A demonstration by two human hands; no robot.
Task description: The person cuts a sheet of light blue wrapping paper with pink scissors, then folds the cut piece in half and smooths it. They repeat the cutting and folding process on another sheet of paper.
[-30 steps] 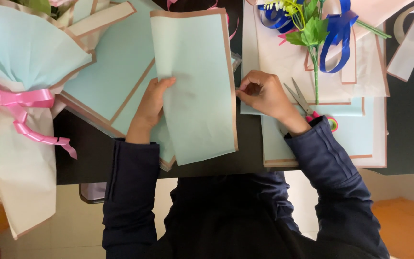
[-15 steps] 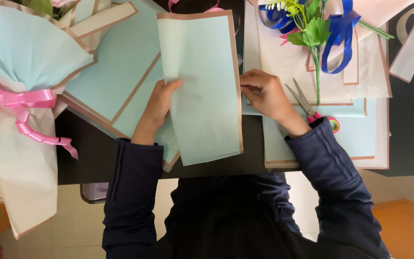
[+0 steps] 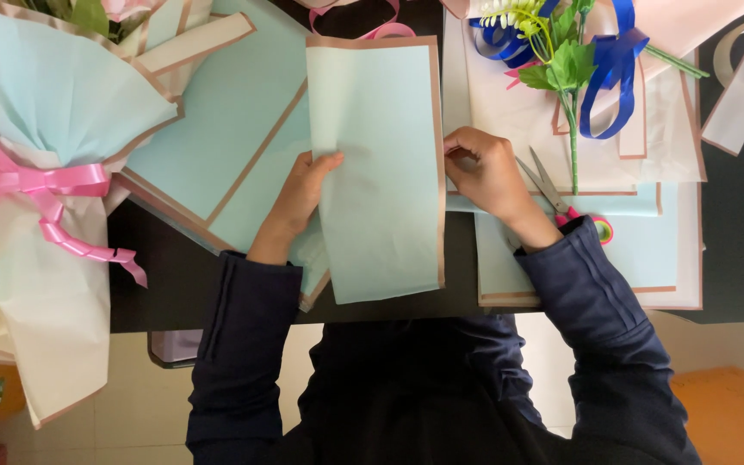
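Over the dark bench, the person holds a folded pale blue sheet with a brown border, upright along its length, its lower end hanging just past the bench edge. The left hand grips the sheet's left edge, thumb on top and fingers tucked behind; the right hand is closed in a pinch on the right edge. The sheet looks thin and already shows soft creases, so an uneven pull between the two hands could wrinkle or tear it, or throw the fold out of line. Scissors lie just beside the right wrist, touching or nearly touching the sleeve, and a careless sweep could knock them or catch the cuff. Looser sheets beneath could slide. No true container shows; the nearest is the wrapped bouquet at left, tied with pink ribbon, a few leaves showing at its top.
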